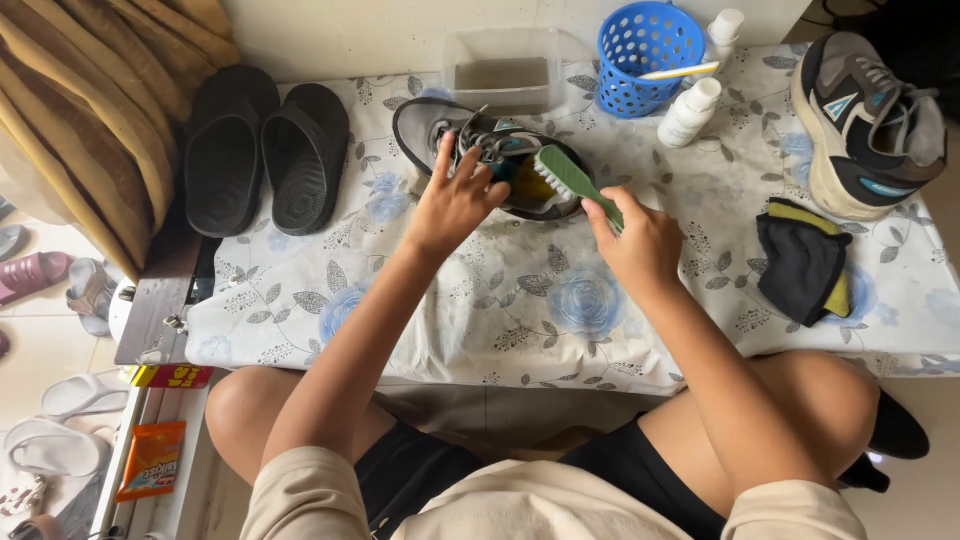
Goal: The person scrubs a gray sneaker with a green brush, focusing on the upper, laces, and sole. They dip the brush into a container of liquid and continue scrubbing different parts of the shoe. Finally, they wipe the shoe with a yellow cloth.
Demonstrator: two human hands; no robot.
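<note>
A grey sneaker lies on its side on the flower-patterned tablecloth. My left hand grips it at the laces and tongue. My right hand holds a green-handled scrub brush, its white bristles turned toward the shoe's opening. The brush head sits just at the sneaker's right edge.
A pair of black slides lies at the left. A clear plastic tub, a blue basket and two white bottles stand at the back. The second sneaker and a black-and-yellow insole lie at the right.
</note>
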